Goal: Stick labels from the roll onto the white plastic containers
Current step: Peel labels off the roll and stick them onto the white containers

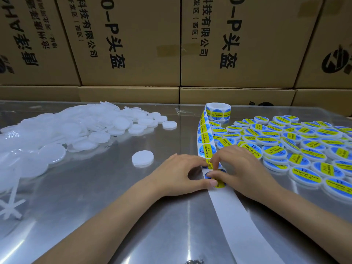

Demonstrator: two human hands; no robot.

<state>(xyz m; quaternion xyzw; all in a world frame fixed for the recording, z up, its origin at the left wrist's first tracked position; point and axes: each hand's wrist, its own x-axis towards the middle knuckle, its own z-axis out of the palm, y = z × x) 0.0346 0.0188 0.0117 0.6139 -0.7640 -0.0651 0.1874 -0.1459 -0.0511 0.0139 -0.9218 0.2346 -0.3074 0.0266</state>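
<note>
A roll of round blue-and-yellow labels (218,111) stands at the back of the metal table (114,197). Its strip (206,147) runs toward me, and bare white backing (234,212) trails off to the lower right. Both hands meet on the strip. My left hand (181,173) pins the strip down, thumb on a label (217,180). My right hand (242,168) pinches that label's edge between thumb and forefinger. One plain white container (142,158) lies alone just left of my hands. A pile of unlabelled white containers (91,128) fills the left side.
Several labelled containers (297,147) are spread over the right side of the table. Stacked cardboard boxes (133,44) form a wall behind the table. A clear plastic bag (11,149) and a white plastic sprue (11,204) lie at the left edge.
</note>
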